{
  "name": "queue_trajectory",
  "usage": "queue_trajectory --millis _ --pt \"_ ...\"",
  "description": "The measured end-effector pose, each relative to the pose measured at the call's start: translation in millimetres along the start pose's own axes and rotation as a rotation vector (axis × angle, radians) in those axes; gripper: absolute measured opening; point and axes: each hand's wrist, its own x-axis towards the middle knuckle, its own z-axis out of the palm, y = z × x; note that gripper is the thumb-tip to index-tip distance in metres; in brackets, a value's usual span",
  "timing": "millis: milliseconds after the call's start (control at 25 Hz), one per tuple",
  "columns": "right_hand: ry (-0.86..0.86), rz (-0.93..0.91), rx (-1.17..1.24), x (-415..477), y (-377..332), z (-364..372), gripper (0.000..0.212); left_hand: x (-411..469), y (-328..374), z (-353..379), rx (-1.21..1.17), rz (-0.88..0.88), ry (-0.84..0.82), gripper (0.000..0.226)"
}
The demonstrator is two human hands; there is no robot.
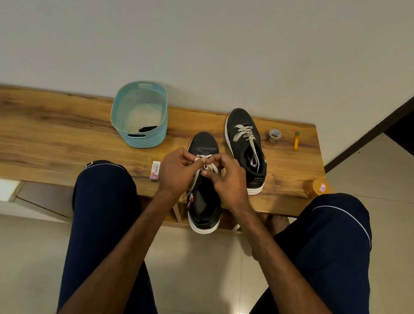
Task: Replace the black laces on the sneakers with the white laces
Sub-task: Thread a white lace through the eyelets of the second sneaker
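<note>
Sitting on the long wooden table (pixel 45 135), the teal woven plastic basket (pixel 147 140) is holding one small dark bundle (pixel 148 128), possibly the black laces, though it is too small to tell. Two black leather sneakers with white soles are lying on the table. The near sneaker (pixel 205 144) is overhanging the front edge between the person's knees. The far sneaker (pixel 242 119) is resting just beside it, already wearing a white lace (pixel 248 138). The left hand (pixel 176 171) is pinching the second white lace (pixel 208 167) at the near sneaker's eyelets, and the right hand (pixel 228 183) is pinching the same lace. One pink eraser box (pixel 155 170), one tape roll (pixel 274 135), one yellow tube (pixel 296 141) and one orange-lidded jar (pixel 316 188) are lying around them.
</note>
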Motion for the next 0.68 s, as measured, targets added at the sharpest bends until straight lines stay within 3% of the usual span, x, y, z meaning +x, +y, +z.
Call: queue_trajectory --millis 160,320,520,680 --pt "0.083 -0.069 -0.115 0.9 3.7 1.9 0.006 -1.5 4.9 1.3 -0.116 -0.136 -0.010 0.017" --pt "0.138 -0.062 -0.171 4.6 4.3 -13.3 0.006 5.6 3.2 -5.0 -0.243 -0.308 0.070 0.016" --pt "0.063 -0.055 -0.455 -4.1 9.7 -45.4 0.008 14.9 -14.4 -10.4 0.051 -0.382 0.179 0.018" --pt "-0.061 0.008 -0.612 -12.7 12.9 -55.3 0.011 13.9 -9.3 -10.3 0.212 -0.316 0.206 0.017"
